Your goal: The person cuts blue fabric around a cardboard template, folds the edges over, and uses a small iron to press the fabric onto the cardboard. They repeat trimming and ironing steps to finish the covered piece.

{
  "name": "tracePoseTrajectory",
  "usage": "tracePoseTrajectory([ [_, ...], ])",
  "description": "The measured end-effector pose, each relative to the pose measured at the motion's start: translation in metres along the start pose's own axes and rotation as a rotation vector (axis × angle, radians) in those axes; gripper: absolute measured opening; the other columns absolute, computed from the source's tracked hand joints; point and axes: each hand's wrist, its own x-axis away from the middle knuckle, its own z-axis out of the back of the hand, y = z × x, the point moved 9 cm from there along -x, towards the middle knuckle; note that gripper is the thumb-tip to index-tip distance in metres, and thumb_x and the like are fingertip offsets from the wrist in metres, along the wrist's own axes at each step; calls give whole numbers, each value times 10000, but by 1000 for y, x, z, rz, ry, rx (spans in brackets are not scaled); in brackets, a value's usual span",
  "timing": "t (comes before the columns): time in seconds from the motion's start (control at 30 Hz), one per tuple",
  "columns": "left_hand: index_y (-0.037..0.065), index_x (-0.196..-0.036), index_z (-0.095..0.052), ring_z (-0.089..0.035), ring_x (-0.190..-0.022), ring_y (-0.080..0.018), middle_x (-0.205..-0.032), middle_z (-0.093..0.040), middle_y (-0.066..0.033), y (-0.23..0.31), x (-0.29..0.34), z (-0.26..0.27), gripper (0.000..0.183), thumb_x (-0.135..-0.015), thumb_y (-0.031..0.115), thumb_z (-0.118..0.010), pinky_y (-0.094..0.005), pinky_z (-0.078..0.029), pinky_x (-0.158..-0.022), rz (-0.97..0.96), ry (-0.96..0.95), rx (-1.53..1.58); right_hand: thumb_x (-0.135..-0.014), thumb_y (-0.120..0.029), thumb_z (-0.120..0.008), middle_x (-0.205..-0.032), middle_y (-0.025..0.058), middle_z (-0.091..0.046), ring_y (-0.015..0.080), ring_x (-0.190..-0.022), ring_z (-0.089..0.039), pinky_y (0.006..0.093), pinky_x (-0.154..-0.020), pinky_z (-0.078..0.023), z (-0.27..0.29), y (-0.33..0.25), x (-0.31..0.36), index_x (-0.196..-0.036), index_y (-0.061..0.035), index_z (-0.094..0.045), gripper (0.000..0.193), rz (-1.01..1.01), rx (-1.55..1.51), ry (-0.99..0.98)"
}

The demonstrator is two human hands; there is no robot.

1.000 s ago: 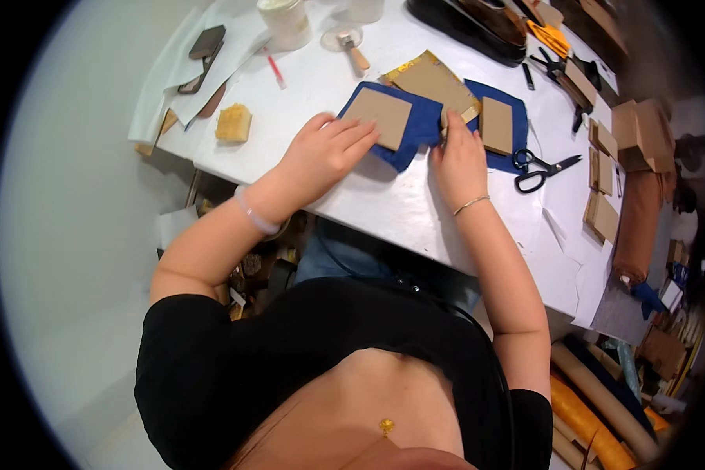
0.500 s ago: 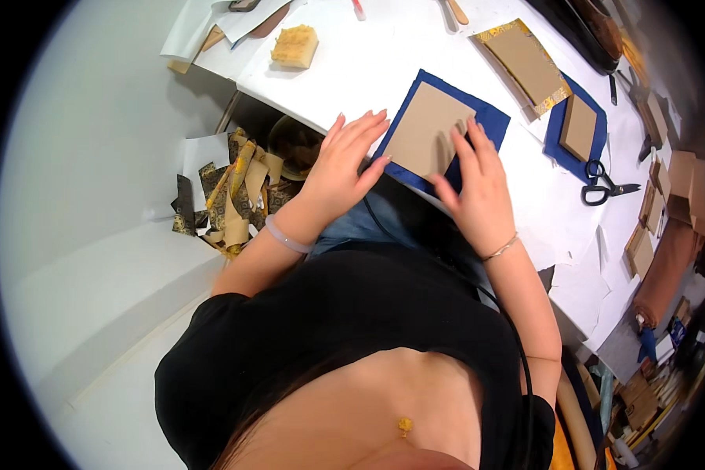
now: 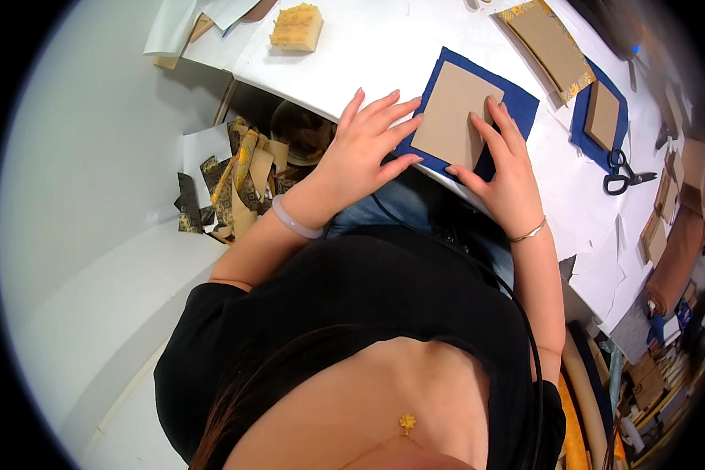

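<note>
A tan rectangular board [image 3: 456, 110] lies on a larger blue sheet [image 3: 525, 113], whose border shows around it, near the table's front edge. My left hand [image 3: 368, 149] is spread beside the board's left side, fingertips at the blue edge and the thumb near the front corner. My right hand [image 3: 505, 160] is open, with its fingertips resting on the right part of the board and its thumb at the front edge. Neither hand grasps anything.
On the white table [image 3: 352, 70] stand a yellowish sponge block [image 3: 296, 28] at the far left, a patterned-edge board [image 3: 547, 47], another tan board [image 3: 601, 116] on blue material, and black scissors [image 3: 627, 174] to the right. Scraps [image 3: 239, 176] are heaped below at left.
The view has shifted, so the table's things sit differently in the picture. My right fingers, blurred over the board's right edge before, now rest on the board. My left fingers are spread wider.
</note>
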Motion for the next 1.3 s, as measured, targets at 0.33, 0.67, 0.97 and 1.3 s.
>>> tracePoseTrajectory([
  [0.33, 117, -1431, -605, -392, -1494, -332, -1558, -497, -99, 2, -1, -2, 523, -940, 242, -734, -599, -174, -1244, 5, -29, -49, -701, -221, -935, -1550, 175, -490, 378, -1456, -447, 456, -1206, -397, 5, 2, -1, -1394, -42, -589, 796, -20, -53, -14],
  [0.67, 123, -1450, -586, -398, -1485, -333, -1558, -493, -102, 4, -2, -3, 523, -951, 235, -699, -604, -173, -1235, 11, -35, -93, -644, -334, -969, -1596, 203, -417, 397, -1472, -412, 526, -1237, -315, 18, 2, -6, -1510, -96, -481, 1022, -2, 115, 37],
  [0.97, 119, -1452, -585, -407, -1480, -336, -1564, -490, -99, 4, -1, -5, 533, -945, 233, -702, -605, -179, -1233, 9, -25, -83, -600, -461, -969, -1583, 208, -421, 395, -1509, -351, 588, -1259, -217, 14, 16, -13, -1549, -130, -434, 1139, -31, 164, -10],
  [1.3, 105, -1455, -572, -411, -1478, -333, -1560, -491, -100, 6, 0, -5, 545, -941, 227, -710, -606, -186, -1231, -1, -17, -100, -632, -466, -944, -1538, 210, -434, 437, -1494, -345, 621, -1252, -191, 16, 10, -12, -1532, -155, -466, 1065, -19, 237, -14],
])
